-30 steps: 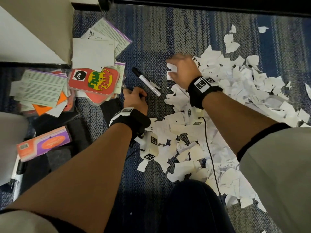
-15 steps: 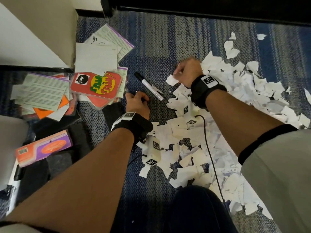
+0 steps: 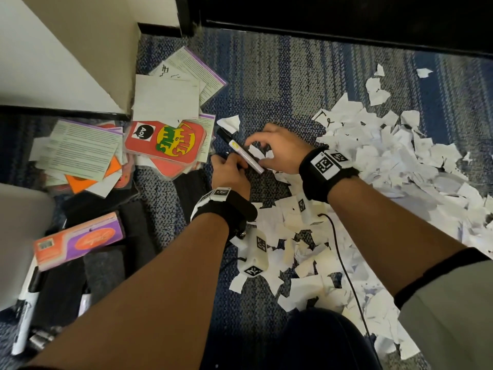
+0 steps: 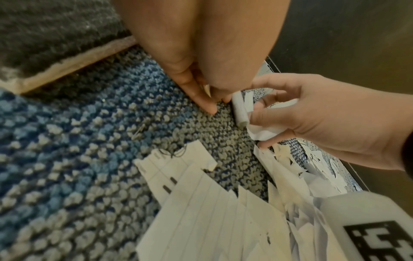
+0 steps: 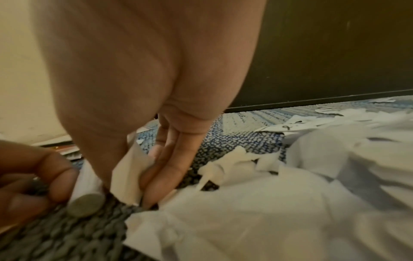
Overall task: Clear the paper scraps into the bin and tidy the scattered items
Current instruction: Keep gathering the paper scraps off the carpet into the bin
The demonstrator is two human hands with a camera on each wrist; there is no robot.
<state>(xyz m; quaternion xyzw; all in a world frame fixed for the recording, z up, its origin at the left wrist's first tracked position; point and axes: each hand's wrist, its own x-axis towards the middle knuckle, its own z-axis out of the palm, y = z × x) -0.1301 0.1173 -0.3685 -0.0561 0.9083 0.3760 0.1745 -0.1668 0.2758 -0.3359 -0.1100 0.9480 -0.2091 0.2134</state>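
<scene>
Torn white paper scraps lie heaped on the blue carpet, centre to right. A white marker with a black cap lies left of the heap. My right hand is beside the marker's white end, fingers curled round a few scraps, thumb close to the marker's end. My left hand sits just below the marker, fingers curled on a small dark object that I cannot identify. No bin is in view.
Red game cards and printed leaflets are strewn at left below a wall corner. An orange-purple box, black pads and more markers lie lower left. A black cable crosses the scraps. Dark furniture edges the top.
My right hand has come left from the scrap heap to the marker, still holding scraps. My left hand has edged up towards the marker.
</scene>
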